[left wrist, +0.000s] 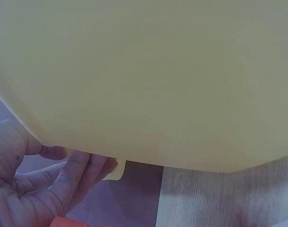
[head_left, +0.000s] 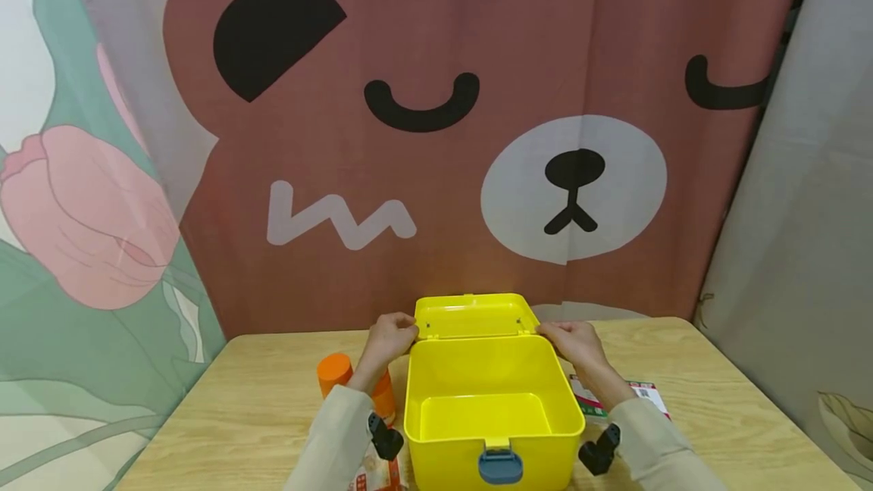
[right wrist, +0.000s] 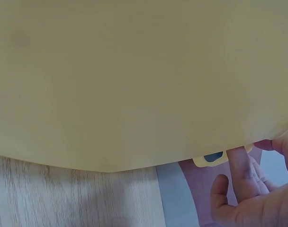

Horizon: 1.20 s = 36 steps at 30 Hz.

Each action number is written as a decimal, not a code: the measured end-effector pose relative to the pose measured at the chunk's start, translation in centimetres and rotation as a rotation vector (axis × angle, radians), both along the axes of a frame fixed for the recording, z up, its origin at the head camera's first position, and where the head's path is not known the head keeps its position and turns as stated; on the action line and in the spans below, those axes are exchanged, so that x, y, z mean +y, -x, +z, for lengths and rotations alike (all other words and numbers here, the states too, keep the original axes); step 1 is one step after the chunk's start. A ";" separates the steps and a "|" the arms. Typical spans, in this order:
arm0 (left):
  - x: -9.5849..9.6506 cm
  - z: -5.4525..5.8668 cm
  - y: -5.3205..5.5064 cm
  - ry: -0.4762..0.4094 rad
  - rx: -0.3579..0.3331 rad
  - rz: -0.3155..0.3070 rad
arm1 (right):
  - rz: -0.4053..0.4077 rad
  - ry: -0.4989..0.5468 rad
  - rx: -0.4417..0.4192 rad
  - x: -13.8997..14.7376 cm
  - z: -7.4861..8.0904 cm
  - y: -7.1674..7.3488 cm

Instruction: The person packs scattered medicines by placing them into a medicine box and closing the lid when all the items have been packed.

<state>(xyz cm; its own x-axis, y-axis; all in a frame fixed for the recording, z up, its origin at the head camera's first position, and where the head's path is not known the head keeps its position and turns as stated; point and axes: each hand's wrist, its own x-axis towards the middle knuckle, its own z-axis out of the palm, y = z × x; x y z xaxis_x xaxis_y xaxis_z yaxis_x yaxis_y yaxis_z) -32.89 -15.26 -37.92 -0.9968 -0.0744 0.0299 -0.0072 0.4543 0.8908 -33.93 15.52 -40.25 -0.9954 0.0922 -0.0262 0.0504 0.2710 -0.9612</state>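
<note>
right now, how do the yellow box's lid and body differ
The lid is shallow, while the body is deep. The lid is swung back open, while the body stands upright on the table. The body's near side carries a blue latch; the lid's inner face shows none. Both are bright yellow.

Fabric-walled booth: bear-print curtain (head_left: pixel 464 271) behind wood-grain table (head_left: pixel 702 392)

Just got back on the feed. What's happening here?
A person has both hands on an open yellow box: the left hand and right hand grip opposite side edges of its raised lid. The box sits on a wooden table, its blue latch on the near wall. An orange item stands to its left; a printed item lies to its right.
</note>
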 end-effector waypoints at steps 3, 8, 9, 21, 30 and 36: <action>0.0 0.0 0.0 0.000 -0.001 0.001 | 0.007 0.001 0.001 0.0 0.1 -0.1; -0.2 0.1 -0.2 0.008 -0.011 -0.007 | 0.016 0.021 0.003 0.0 0.2 -0.3; -0.2 0.1 -0.3 0.011 -0.017 -0.009 | 0.015 0.031 0.001 0.0 0.2 -0.3; 0.0 0.7 -0.7 0.079 -0.098 -0.065 | 0.078 0.062 0.020 0.5 0.2 -0.6; 0.1 1.0 -0.9 0.126 -0.109 -0.047 | 0.120 0.047 0.034 1.1 0.6 -0.8; -0.3 1.6 -1.8 0.170 0.018 -0.047 | 0.113 0.001 0.053 2.2 1.0 -1.3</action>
